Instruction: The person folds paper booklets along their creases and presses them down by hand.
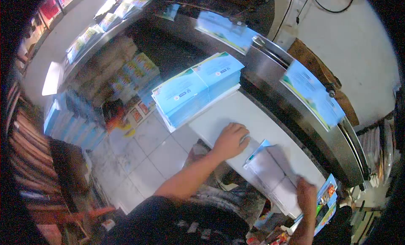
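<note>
A stack of white sheets (276,175) with a little blue at its far corner lies on the white tabletop (228,112). A thin line crosses its upper face. My left hand (230,140) is over the table left of this stack, fingers curled around something small and greyish that I cannot make out. At the stack's right end is my right hand (306,195), its fingers bent in and partly hidden, so what they hold does not show. Beyond my left hand stands a thick stack of blue printed booklets (198,86), with a thin band around its middle.
A long metal machine (270,63) curves behind the table, with blue printed sheets (312,93) along it. More blue stacks (74,120) stand on the left. Colourful printed sheets (327,196) are by my right arm. The tiled floor (149,160) shows below.
</note>
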{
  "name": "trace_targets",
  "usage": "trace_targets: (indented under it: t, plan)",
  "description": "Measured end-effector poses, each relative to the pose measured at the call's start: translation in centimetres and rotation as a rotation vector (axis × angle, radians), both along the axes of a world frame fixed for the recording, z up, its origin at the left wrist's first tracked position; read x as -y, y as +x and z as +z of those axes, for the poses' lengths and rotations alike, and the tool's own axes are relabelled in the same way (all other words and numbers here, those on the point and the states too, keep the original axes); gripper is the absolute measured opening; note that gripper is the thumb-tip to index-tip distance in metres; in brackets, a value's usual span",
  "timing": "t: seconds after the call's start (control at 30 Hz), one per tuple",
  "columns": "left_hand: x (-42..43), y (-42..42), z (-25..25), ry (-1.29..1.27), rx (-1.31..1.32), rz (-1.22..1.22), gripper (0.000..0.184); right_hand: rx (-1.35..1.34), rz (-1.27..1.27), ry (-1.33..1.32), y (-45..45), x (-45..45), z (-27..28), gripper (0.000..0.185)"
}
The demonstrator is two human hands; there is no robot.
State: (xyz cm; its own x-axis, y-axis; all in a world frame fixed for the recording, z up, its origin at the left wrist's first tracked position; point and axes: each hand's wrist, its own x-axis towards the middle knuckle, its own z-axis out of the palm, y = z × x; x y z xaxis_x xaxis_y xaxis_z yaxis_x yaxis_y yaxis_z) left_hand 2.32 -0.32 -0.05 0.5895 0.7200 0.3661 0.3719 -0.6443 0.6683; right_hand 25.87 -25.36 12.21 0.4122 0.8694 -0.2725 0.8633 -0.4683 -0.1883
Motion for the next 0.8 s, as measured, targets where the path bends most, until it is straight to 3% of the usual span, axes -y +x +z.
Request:
trace_targets:
  t: [0.07, 0.1, 0.13, 0.2, 0.23, 0.33, 0.37, 0.5, 0.53, 0.57, 0.63, 0.7, 0.73, 0.77, 0.8]
  plan:
    - [-0.1, 0.1, -0.1, -0.005, 0.023, -0.012, 0.025, 0.337, 0.131, 0.291, 5.6, -0.4, 0.9, 0.028]
    - [-0.1, 0.1, -0.1, -0.001, 0.02, -0.008, 0.025, 0.339, -0.092, 0.135, 10.7, 0.1, 1.3, 0.031]
    - [-0.2, 0.1, -0.2, -0.014, 0.013, -0.013, 0.025, 0.455, -0.225, 0.13, 11.0, -1.5, 4.9, 0.033]
    - [-0.2, 0.1, -0.1, -0.02, 0.001, -0.012, 0.025, 0.531, -0.316, 0.67, 16.4, -1.8, 7.1, 0.031]
    - [-0.1, 0.2, 0.0, -0.02, 0.002, -0.005, 0.026, 0.813, -0.188, 0.839, 16.9, -3.0, 8.7, 0.032]
    - [-0.1, 0.4, 0.2, -0.029, -0.01, 0.004, 0.026, 0.967, -0.017, 0.858, 25.2, -4.0, 8.0, 0.036]
    - [0.0, 0.4, 0.3, -0.041, -0.023, 0.007, 0.025, 0.965, -0.018, 0.863, 26.1, -4.3, 6.7, 0.036]
    - [-0.1, 0.5, 0.2, -0.054, -0.029, -0.001, 0.026, 0.548, -0.074, 0.685, 25.6, -3.8, -2.1, 0.044]
    - [-0.1, 0.5, 0.1, -0.043, -0.02, 0.008, 0.026, 0.74, 0.092, 0.647, 25.6, -2.9, -3.4, 0.038]
    - [0.0, 0.5, -0.1, -0.033, -0.009, 0.015, 0.026, 0.748, 0.084, 0.641, 24.0, -3.1, -3.5, 0.038]
    - [-0.1, 0.4, -0.6, -0.027, -0.001, 0.001, 0.026, 0.435, -0.255, 0.522, 20.7, -1.4, -4.1, 0.035]
    - [-0.1, 0.6, -0.7, 0.002, 0.003, -0.002, 0.025, 0.685, -0.089, 0.256, 22.1, 1.3, -9.0, 0.027]
    - [0.0, 0.7, -0.5, 0.014, 0.005, -0.003, 0.025, 0.5, -0.112, 0.178, 16.0, -0.2, -6.5, 0.023]
    - [0.0, 0.7, -0.1, 0.005, 0.019, -0.049, 0.025, 0.326, -0.071, 0.271, 10.7, -1.2, -5.0, 0.026]
    - [0.1, 0.7, 0.5, -0.006, 0.008, -0.028, 0.025, 0.076, -0.041, 0.343, 7.6, -0.8, -6.0, 0.04]
